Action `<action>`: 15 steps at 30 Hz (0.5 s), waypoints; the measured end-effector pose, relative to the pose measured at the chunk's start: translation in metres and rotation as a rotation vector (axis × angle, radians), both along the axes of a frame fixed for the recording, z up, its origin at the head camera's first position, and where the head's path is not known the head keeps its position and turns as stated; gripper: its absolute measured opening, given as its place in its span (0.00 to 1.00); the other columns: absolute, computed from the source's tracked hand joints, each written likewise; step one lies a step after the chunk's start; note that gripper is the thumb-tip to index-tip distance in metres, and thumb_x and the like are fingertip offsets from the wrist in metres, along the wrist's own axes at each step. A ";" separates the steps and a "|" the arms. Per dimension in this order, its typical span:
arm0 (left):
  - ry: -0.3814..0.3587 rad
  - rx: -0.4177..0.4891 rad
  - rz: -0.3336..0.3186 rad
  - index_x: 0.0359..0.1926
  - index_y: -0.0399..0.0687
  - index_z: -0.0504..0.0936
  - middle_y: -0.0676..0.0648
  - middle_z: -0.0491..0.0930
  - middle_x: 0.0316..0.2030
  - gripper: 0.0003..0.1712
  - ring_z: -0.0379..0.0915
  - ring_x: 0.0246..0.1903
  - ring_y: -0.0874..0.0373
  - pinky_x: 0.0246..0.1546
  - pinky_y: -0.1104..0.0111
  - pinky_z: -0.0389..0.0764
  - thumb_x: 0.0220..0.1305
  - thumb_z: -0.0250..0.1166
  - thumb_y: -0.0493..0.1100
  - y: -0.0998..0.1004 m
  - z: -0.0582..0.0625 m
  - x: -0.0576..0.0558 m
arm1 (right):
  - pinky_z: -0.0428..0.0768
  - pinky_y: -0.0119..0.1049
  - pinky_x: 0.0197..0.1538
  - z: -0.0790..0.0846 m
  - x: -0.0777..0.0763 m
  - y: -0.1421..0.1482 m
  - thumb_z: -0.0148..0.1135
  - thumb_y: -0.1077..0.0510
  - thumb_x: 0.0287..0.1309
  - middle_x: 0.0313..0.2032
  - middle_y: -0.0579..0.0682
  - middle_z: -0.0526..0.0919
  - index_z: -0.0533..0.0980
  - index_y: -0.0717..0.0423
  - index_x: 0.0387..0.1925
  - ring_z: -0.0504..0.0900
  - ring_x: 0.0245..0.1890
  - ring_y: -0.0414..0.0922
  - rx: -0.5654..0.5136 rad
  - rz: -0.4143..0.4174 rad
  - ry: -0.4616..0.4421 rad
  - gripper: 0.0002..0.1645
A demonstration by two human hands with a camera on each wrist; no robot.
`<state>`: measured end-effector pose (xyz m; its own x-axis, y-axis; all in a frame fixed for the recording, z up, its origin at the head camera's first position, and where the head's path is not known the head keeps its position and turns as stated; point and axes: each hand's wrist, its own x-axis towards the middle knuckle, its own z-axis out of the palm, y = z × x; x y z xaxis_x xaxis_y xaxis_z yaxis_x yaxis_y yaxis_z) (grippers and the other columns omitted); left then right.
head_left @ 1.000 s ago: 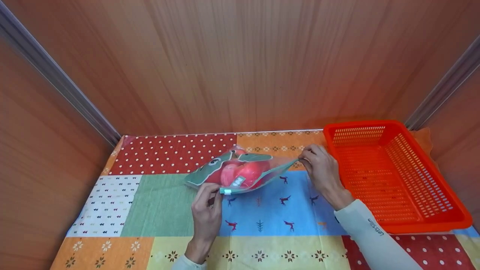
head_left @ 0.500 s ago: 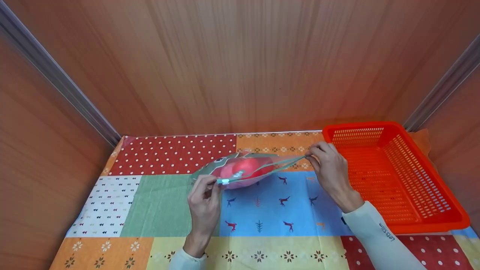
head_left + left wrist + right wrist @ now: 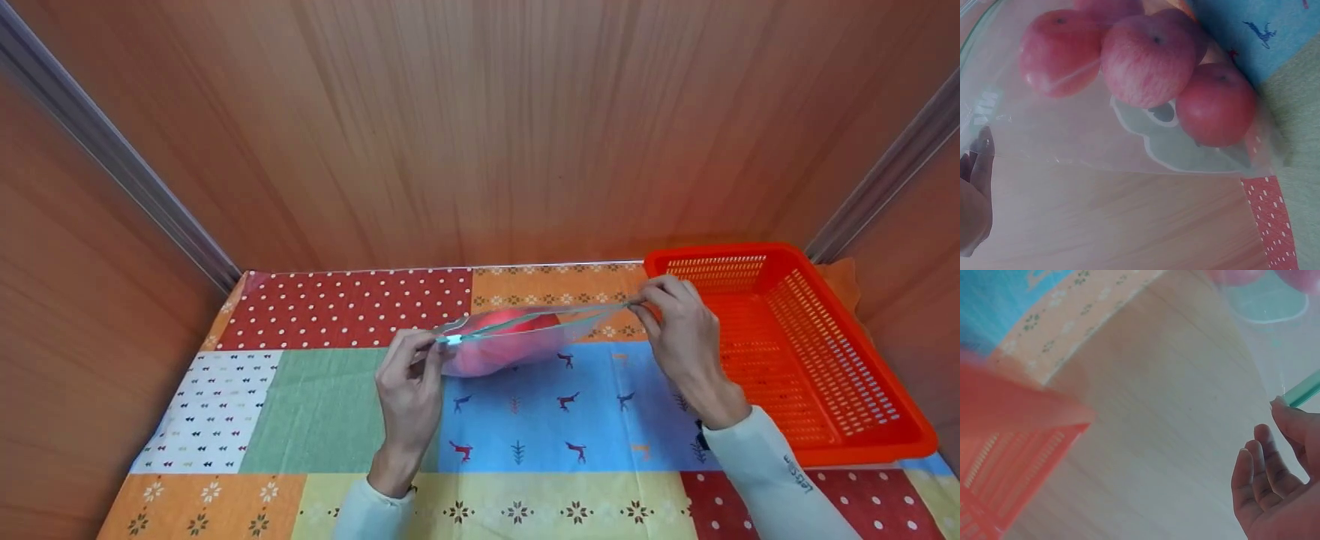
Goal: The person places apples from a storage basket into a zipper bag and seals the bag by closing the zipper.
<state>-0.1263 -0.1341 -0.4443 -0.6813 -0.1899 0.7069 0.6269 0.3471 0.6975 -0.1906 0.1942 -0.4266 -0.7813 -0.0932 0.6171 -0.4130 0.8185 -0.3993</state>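
Note:
A clear slider zip bag (image 3: pixel 574 341) with a green zip edge hangs between my hands in the head view. Several red apples (image 3: pixel 1148 61) lie inside it, plainest in the left wrist view. Near the white slider (image 3: pixel 454 340), my left hand (image 3: pixel 409 405) pinches the left end of the zip edge. My right hand (image 3: pixel 684 349) pinches the opposite corner between thumb and finger. Between the hands, the two green strips of the mouth stand slightly apart. In the right wrist view the green strip end (image 3: pixel 1304 389) meets the right thumb, with the other fingers loosely bent.
A red-orange plastic basket (image 3: pixel 750 337) with slotted walls stands to the right, close by my right forearm. A patchwork cloth (image 3: pixel 330 412) covers the table. Wood-grain panels (image 3: pixel 450 135) rise behind and at both sides.
Both hands have lifted the bag's zip edge up and away from me, and the right hand has shifted right. The mouth now faces more upward, and the bag's printed side is mostly hidden.

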 end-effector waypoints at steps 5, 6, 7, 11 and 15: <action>-0.009 0.019 -0.022 0.43 0.32 0.83 0.41 0.80 0.37 0.02 0.89 0.37 0.53 0.43 0.70 0.88 0.71 0.65 0.27 0.004 0.009 -0.003 | 0.84 0.52 0.39 0.011 0.005 0.005 0.77 0.66 0.57 0.42 0.57 0.83 0.87 0.59 0.37 0.79 0.42 0.55 -0.018 -0.021 -0.016 0.06; -0.012 0.020 -0.021 0.43 0.33 0.83 0.41 0.80 0.37 0.02 0.88 0.37 0.53 0.43 0.70 0.88 0.71 0.65 0.28 0.005 0.010 -0.004 | 0.84 0.53 0.40 0.013 0.006 0.006 0.77 0.66 0.57 0.42 0.57 0.83 0.87 0.59 0.38 0.79 0.42 0.55 -0.021 -0.025 -0.017 0.06; -0.018 0.025 -0.022 0.43 0.33 0.83 0.41 0.81 0.37 0.02 0.88 0.37 0.53 0.42 0.70 0.88 0.71 0.65 0.28 0.005 0.012 -0.004 | 0.84 0.53 0.41 0.016 0.007 0.007 0.77 0.67 0.57 0.42 0.57 0.83 0.87 0.59 0.38 0.79 0.42 0.55 -0.026 -0.028 -0.017 0.07; -0.029 0.021 -0.005 0.43 0.35 0.84 0.42 0.82 0.38 0.03 0.86 0.38 0.54 0.41 0.70 0.89 0.71 0.66 0.28 0.008 0.017 -0.007 | 0.84 0.53 0.41 0.023 0.008 0.011 0.76 0.68 0.57 0.42 0.57 0.83 0.87 0.60 0.38 0.79 0.43 0.55 -0.036 -0.037 -0.010 0.07; -0.022 0.021 0.000 0.42 0.35 0.84 0.41 0.82 0.37 0.02 0.85 0.38 0.55 0.41 0.70 0.89 0.71 0.67 0.29 0.010 0.020 -0.010 | 0.83 0.53 0.38 0.029 0.008 0.014 0.76 0.69 0.56 0.42 0.57 0.83 0.87 0.60 0.38 0.80 0.43 0.55 -0.049 -0.036 0.009 0.08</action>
